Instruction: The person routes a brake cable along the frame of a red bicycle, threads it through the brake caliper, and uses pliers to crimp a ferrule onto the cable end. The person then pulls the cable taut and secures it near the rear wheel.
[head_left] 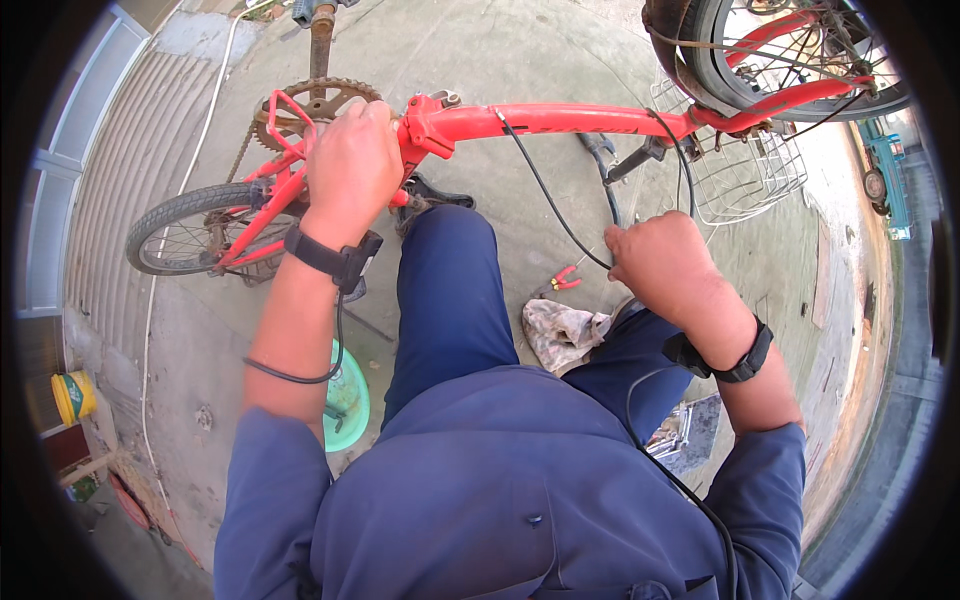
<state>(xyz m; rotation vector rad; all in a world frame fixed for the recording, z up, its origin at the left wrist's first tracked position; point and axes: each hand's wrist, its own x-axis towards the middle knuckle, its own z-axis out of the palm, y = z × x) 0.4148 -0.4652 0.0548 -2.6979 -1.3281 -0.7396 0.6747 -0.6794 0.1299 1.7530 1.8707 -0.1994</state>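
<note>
A red bicycle frame stretches across in front of me, with a clamp-like hinge left of its middle. My left hand is closed around the part of the frame just left of that hinge; its fingertips are hidden. From the main tube a black cable hangs down to the fingers of my closed right hand. A dark handlebar passes close above that hand. The toothed chainring and the rear wheel are at the left, the front wheel at the upper right.
Red-handled pliers and a patterned rag lie on the concrete below the frame. A green basin sits by my left knee, a tray of tools at my right. A wire basket is under the front end.
</note>
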